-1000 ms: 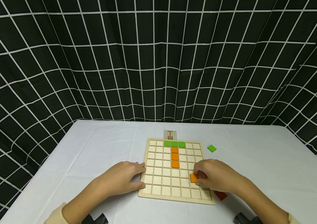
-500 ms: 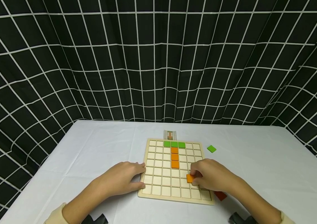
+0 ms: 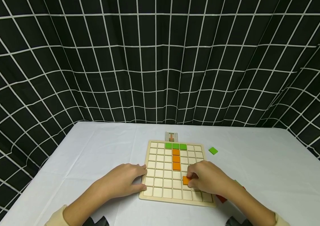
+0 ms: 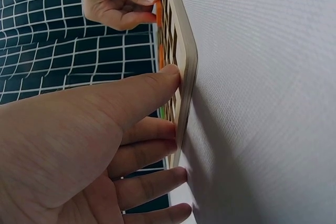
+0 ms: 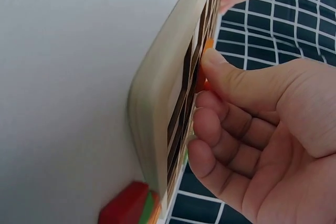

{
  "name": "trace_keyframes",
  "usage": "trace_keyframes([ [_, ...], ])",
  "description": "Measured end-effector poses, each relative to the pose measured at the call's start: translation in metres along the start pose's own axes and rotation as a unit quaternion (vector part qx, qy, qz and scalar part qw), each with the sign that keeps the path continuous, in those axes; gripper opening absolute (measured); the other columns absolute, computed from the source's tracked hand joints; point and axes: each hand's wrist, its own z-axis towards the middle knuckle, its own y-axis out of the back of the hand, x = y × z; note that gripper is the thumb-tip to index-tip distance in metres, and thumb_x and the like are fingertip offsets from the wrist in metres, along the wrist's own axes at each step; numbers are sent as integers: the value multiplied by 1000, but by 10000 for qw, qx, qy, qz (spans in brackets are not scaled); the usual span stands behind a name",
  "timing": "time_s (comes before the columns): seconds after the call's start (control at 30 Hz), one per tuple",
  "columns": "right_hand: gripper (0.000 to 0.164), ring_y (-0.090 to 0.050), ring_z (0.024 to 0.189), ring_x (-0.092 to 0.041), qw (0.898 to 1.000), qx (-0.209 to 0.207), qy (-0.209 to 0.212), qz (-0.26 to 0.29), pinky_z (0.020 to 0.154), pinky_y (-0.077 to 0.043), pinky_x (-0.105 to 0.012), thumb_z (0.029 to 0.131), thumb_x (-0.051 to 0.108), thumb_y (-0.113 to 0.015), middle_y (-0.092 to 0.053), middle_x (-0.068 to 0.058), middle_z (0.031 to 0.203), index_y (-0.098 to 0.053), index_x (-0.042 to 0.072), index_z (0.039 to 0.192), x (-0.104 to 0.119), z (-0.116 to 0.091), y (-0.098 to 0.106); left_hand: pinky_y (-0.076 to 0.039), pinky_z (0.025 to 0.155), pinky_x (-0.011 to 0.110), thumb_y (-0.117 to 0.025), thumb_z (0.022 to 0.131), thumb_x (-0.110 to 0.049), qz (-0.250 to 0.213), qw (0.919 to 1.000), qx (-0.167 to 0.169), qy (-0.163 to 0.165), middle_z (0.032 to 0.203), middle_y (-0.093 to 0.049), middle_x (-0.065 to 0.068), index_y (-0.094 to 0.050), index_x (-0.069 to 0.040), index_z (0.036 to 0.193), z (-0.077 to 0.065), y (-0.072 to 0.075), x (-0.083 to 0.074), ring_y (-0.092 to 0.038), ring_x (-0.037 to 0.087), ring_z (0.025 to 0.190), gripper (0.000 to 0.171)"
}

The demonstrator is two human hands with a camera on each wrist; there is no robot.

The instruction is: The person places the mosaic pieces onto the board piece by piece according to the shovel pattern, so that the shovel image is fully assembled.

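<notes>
A square wooden grid board point(image 3: 177, 200) lies on the white table. My right hand point(image 3: 211, 179) pinches a square orange tile point(image 3: 185, 180) between thumb and fingers, close over the lower middle cells. In the right wrist view the thumb point(image 5: 226, 69) presses on this tile near the board's surface. My left hand point(image 3: 121, 180) rests against the board's left edge, fingers extended; its thumb point(image 4: 152, 90) touches the rim in the left wrist view. Three green tiles point(image 3: 175, 146) sit in the top row, and three orange tiles point(image 3: 176, 158) run down below the middle one.
A small pattern card point(image 3: 171, 137) lies just behind the board. One loose green tile point(image 3: 213, 150) is to the board's right. Red tiles point(image 3: 221, 198) lie by its near right corner, partly hidden by my right arm. A black gridded curtain point(image 3: 160, 62) surrounds the table.
My right hand has slid left across the board with the orange tile, bringing it nearer the orange column. Green and red bits now show beyond the right forearm. My left hand has stayed put.
</notes>
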Motion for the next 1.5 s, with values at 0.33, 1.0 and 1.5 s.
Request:
trace_keyframes([
  [0.33,17,-49,65,-4,9999,78,-117,47,58,-45,-24,78,12,-86,-60,14,73,-70,16,81,4,0,-1,-51,96,48,-77,88,-32,49,10000,-9,-37,133,-63,16,-61,-16,85,1,-2,0,-63,31,119,23],
  [1.0,15,-49,63,-3,9999,-82,125,-80,55,-45,-23,78,10,-85,-63,13,73,-71,15,80,11,10,-4,-51,96,48,-76,88,-33,17,10000,3,-22,132,-63,15,-61,-17,85,0,-2,1,-62,31,119,22],
  [1.5,20,-49,62,-4,9989,-159,119,-418,57,-45,-25,77,7,-85,-61,13,70,-68,16,72,20,27,-9,-50,97,48,-75,89,-33,59,10000,31,3,132,-64,15,-69,-12,99,1,-2,1,-62,31,120,24],
])
